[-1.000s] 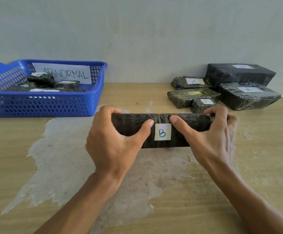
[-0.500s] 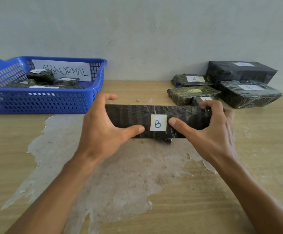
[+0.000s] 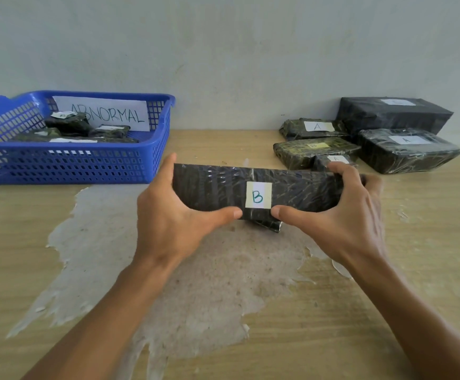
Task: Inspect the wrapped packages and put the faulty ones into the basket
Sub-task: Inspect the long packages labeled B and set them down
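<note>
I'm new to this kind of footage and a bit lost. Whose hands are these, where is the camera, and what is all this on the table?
The camera sits on a person's head, looking down at their own bare hands. The left hand and right hand both grip a long black wrapped package with a label reading B. On the wooden table stands a blue basket with a sign reading ABNORMAL, already holding some packages. Far right lies a pile of more wrapped packages, most labelled A.

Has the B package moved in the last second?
Yes. The B package tipped label-up and shifted left toward the blue basket, with a loose wrap flap now showing under it.
</note>
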